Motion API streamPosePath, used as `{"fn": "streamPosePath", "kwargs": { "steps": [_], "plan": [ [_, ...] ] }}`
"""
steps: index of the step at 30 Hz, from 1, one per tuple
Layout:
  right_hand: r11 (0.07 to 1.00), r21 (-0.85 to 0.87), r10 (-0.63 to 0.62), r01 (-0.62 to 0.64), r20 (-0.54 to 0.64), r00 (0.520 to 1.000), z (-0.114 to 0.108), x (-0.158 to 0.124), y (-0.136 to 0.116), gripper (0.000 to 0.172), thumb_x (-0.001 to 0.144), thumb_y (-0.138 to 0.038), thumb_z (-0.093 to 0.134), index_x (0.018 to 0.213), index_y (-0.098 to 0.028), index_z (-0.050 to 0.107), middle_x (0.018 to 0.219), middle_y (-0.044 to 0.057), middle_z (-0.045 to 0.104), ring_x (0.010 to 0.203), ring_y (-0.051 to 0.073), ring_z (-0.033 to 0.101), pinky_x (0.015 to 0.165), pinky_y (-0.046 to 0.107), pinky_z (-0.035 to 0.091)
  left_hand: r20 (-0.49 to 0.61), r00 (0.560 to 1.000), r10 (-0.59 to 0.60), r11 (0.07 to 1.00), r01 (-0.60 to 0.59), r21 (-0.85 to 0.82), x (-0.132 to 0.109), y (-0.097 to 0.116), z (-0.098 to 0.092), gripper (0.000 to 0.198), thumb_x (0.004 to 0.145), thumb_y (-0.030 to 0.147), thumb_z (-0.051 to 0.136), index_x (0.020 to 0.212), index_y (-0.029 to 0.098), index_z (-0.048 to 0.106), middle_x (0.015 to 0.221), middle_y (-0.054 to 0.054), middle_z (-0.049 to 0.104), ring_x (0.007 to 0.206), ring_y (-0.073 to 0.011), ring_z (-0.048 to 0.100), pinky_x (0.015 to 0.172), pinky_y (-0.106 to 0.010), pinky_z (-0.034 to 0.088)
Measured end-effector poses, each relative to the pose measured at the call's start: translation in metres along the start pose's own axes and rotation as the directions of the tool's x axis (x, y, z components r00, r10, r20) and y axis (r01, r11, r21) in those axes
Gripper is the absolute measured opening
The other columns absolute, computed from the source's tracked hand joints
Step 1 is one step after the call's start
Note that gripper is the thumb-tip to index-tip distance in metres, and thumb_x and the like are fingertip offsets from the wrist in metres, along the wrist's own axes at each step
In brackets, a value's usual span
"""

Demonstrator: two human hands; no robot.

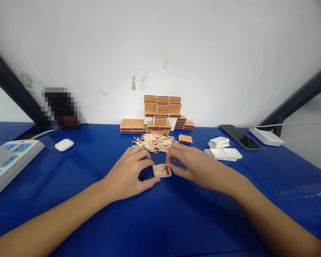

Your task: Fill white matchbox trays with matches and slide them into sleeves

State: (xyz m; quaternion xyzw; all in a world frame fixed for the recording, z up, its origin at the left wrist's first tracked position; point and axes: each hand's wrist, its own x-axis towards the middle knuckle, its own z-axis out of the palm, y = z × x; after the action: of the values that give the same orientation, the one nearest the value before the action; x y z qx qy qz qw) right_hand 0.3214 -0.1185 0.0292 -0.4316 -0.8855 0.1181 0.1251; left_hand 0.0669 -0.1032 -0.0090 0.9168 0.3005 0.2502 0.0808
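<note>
A small white matchbox tray (162,175) lies on the blue tabletop, partly filled with red-tipped matches (161,170). My left hand (132,171) grips the tray at its left, index finger by the upper corner and thumb along the near edge. At the tray's right end, my right hand (191,164) has thumb and fingertips closed together beside the match heads; whatever they pinch is too small to make out. Just beyond both hands spreads a loose heap of matches (156,142). A single closed matchbox (185,139) sits right of the heap.
Stacked matchboxes (163,107) stand against the wall. White empty trays (223,153) lie at the right, near a dark phone (240,136) and a white device (266,136) with a cable. At left are a white earbud case (64,145) and a power strip (21,157).
</note>
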Motion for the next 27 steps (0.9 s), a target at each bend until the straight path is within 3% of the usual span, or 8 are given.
{"fn": "streamPosePath", "kwargs": {
  "steps": [6,10,14,18,22,27],
  "plan": [
    [1.000,-0.016,0.015,-0.015,0.021,1.000,0.007,0.001,-0.010,0.008,0.100,-0.015,0.058,0.094,-0.019,0.062,0.097,0.003,0.065,0.078,0.016,0.058,0.068,0.029,0.040,-0.019,1.000,0.023,1.000,-0.023,0.018,0.002,0.001,-0.001,0.024,0.091,0.043,0.077,0.099,0.021,0.075,0.105,-0.005,0.070,0.103,-0.0250,0.061,0.091,-0.043,0.046],
    [0.998,-0.048,0.031,-0.039,-0.162,0.986,-0.004,0.000,0.005,0.011,0.100,-0.016,0.058,0.090,-0.020,0.062,0.089,0.003,0.064,0.078,0.017,0.056,0.069,0.030,0.039,-0.087,0.994,0.065,0.998,-0.065,0.006,0.001,0.001,-0.002,0.025,0.093,0.043,0.075,0.105,0.021,0.075,0.106,-0.006,0.070,0.104,-0.0248,0.062,0.093,-0.044,0.047],
    [0.983,-0.121,0.103,-0.141,-0.275,0.956,-0.011,0.002,0.025,0.012,0.101,-0.023,0.057,0.090,-0.020,0.063,0.085,0.003,0.063,0.073,0.017,0.054,0.066,0.031,0.037,-0.029,0.999,0.035,0.999,-0.035,-0.004,0.000,0.001,-0.001,0.025,0.093,0.044,0.076,0.107,0.023,0.076,0.107,-0.006,0.070,0.105,-0.0258,0.062,0.093,-0.045,0.047],
    [0.964,-0.157,0.181,-0.215,-0.209,0.961,-0.008,0.005,0.041,0.010,0.097,-0.018,0.059,0.088,-0.020,0.063,0.086,0.003,0.062,0.074,0.017,0.055,0.066,0.031,0.037,-0.044,0.998,0.032,0.999,-0.033,-0.014,0.000,0.000,0.000,0.026,0.092,0.044,0.076,0.107,0.023,0.076,0.108,-0.006,0.070,0.106,-0.0249,0.062,0.094,-0.045,0.047],
    [0.986,-0.106,0.121,-0.130,-0.083,0.989,-0.004,0.006,0.048,0.015,0.095,-0.012,0.060,0.104,-0.021,0.069,0.097,0.005,0.061,0.082,0.018,0.058,0.071,0.031,0.042,-0.016,1.000,0.027,0.999,-0.027,-0.017,0.001,0.000,0.000,0.026,0.092,0.044,0.076,0.107,0.023,0.076,0.108,-0.005,0.070,0.107,-0.0249,0.062,0.096,-0.045,0.048],
    [0.996,-0.072,0.056,-0.061,-0.069,0.996,0.001,0.009,0.048,0.020,0.101,-0.016,0.057,0.115,-0.022,0.070,0.102,0.007,0.060,0.091,0.021,0.059,0.078,0.033,0.046,-0.024,0.999,0.036,0.999,-0.036,-0.008,0.000,0.000,-0.002,0.025,0.092,0.042,0.076,0.107,0.022,0.076,0.111,-0.007,0.070,0.108,-0.0259,0.061,0.098,-0.046,0.047]
  ]
}}
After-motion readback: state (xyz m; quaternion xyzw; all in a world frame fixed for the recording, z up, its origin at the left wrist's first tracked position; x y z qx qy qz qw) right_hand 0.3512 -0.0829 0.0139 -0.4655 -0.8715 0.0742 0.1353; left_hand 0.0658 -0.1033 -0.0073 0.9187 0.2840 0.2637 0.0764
